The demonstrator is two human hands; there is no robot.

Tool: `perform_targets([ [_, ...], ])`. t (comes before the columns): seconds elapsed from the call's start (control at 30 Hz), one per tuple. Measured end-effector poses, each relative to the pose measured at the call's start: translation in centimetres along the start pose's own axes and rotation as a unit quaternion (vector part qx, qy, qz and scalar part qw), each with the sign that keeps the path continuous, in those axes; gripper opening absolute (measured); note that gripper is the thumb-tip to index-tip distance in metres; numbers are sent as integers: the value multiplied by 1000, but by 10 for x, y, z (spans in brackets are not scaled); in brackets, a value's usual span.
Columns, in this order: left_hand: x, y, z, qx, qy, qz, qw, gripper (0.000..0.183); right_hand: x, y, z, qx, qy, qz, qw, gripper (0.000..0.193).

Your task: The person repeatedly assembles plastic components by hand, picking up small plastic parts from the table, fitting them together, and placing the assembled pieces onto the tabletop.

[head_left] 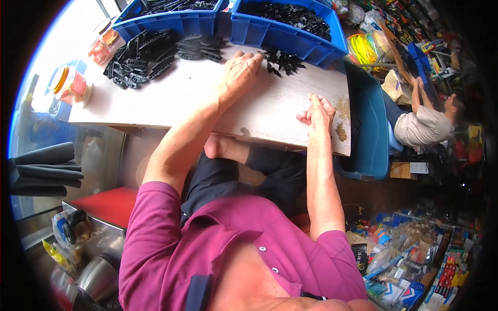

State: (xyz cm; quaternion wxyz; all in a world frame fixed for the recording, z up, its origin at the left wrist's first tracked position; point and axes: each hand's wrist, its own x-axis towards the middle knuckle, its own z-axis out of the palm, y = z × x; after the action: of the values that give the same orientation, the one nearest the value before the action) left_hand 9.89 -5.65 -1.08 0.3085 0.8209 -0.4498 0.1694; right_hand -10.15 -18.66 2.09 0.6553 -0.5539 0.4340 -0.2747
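Observation:
My left hand (pixel 241 72) is palm down at the far side of the white worktable (pixel 181 98), fingers bent and closed, their tips hidden. It sits between a pile of long black plastic parts (pixel 139 58) on the left and a small heap of tiny black pieces (pixel 281 62) on the right. My right hand (pixel 318 115) is above the right part of the table, thumb and forefinger pinched together, the other fingers curled. Whatever either hand grips is too small or hidden to make out.
A blue bin (pixel 168 23) of long black parts and another blue bin (pixel 282 41) of tiny black pieces line the far edge. Jars (pixel 70 84) stand at left. A teal tub (pixel 371 124) adjoins the table's right edge; beyond it, another person (pixel 425 124) works.

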Motion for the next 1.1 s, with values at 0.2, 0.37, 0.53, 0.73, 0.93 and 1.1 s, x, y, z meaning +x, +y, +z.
perform_targets([
  [0.2, -30, 30, 7, -388, 1, -224, 894, 11, -11, 2, 14, 31, -103, -26, 994, 19],
  [0.37, -52, 71, 4, -702, -107, -352, 611, 16, -11, 9, 20, 23, -202, -49, 978, 27],
  [0.53, -52, 74, -21, -715, -93, -370, 585, 13, -22, 10, 26, 2, -224, -50, 973, 21],
  [0.73, -55, 62, -47, -582, -105, -330, 736, 12, -28, 20, 31, 6, -232, -96, 968, 23],
  [0.93, -45, -41, -74, 87, 132, -67, 985, 31, -30, 19, 34, 62, -254, -63, 963, 18],
  [1.1, -30, -68, -73, 177, 40, 41, 983, 32, -29, 18, 34, 57, -242, -64, 966, 18],
])
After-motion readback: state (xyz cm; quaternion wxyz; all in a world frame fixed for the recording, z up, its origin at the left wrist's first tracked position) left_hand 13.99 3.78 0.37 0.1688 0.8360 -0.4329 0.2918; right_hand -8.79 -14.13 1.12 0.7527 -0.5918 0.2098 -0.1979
